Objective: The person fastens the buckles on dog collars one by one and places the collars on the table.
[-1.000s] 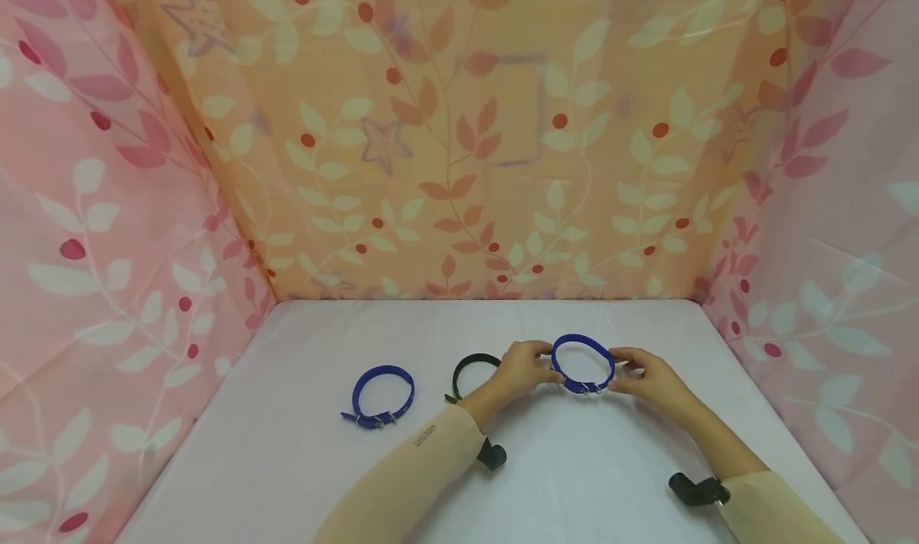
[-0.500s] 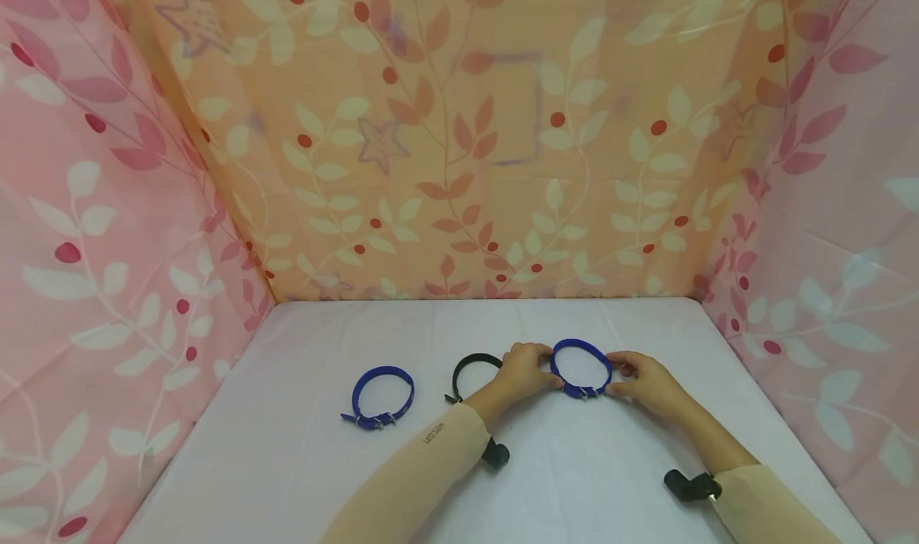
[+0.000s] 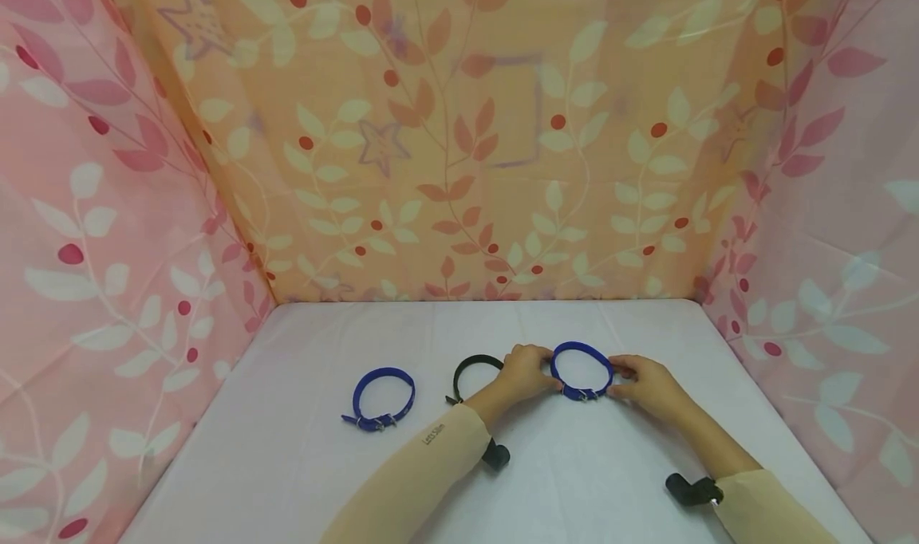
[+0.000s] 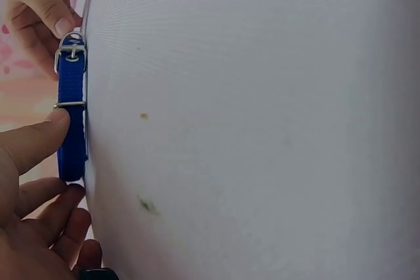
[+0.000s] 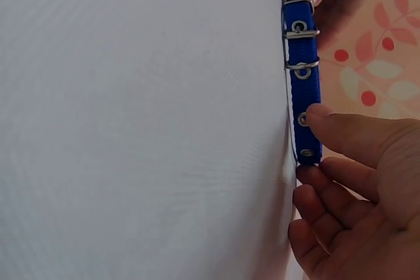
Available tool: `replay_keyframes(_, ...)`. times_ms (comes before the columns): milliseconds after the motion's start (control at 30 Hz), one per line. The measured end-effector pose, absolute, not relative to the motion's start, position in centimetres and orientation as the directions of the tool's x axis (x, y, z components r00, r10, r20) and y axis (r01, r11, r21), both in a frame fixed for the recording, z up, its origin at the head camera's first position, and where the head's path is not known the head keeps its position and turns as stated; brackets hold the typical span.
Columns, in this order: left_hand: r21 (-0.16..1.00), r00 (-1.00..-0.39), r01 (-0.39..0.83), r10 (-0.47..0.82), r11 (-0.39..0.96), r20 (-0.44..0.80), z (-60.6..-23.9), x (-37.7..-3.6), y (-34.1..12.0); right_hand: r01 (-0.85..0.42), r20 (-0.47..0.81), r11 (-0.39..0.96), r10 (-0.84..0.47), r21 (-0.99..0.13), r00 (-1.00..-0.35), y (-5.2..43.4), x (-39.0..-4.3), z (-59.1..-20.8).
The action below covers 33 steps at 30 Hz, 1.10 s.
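Note:
A buckled blue collar forms a ring at the right of the table, between my two hands. My left hand holds its left side, the thumb on the band near a metal loop in the left wrist view. Opposite, my right hand grips the right side, with the thumb beside an eyelet in the right wrist view. The collar's band stands on edge, right at the tabletop. Just left of my left hand lies a black collar, partly hidden by that hand. Farther left rests a second blue collar, also buckled into a ring.
A white-covered table carries all three collars. Behind it hangs an orange leaf-patterned curtain, with pink patterned curtains along both sides. Black camera mounts stick out from both wrists.
Both hands have brought the held blue collar slightly down and toward me, onto the tabletop. The black collar and the other blue collar have stayed in place.

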<state>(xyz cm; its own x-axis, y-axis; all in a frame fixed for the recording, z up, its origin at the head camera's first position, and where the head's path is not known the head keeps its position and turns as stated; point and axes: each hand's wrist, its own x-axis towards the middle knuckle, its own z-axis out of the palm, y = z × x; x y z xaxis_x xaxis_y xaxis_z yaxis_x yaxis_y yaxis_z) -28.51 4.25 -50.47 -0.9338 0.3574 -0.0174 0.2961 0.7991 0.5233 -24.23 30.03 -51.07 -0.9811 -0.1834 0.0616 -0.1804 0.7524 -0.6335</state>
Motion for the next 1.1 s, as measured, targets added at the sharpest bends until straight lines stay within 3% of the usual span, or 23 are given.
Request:
replay_keyframes(400, 0.482, -0.916, 0.342, 0.401, 0.807, -0.022, -49.9, -28.2, 4.5, -0.234, 0.183, 0.787, -0.157, -0.571, -0.971, 29.9, -23.5, -50.9)
replay_keyframes(700, 0.574, -0.918, 0.296, 0.392, 0.763, -0.048, -48.9, -27.4, 3.8, -0.252, 0.248, 0.794, -0.132, -0.553, -0.960, 28.7, -23.0, -50.2)
replay_keyframes(1100, 0.612, -0.886, 0.375, 0.464, 0.696, 0.016, -47.8, -25.2, 1.9, -0.294, 0.300, 0.792, -0.147, -0.534, -0.942, 27.5, -21.3, -49.4)
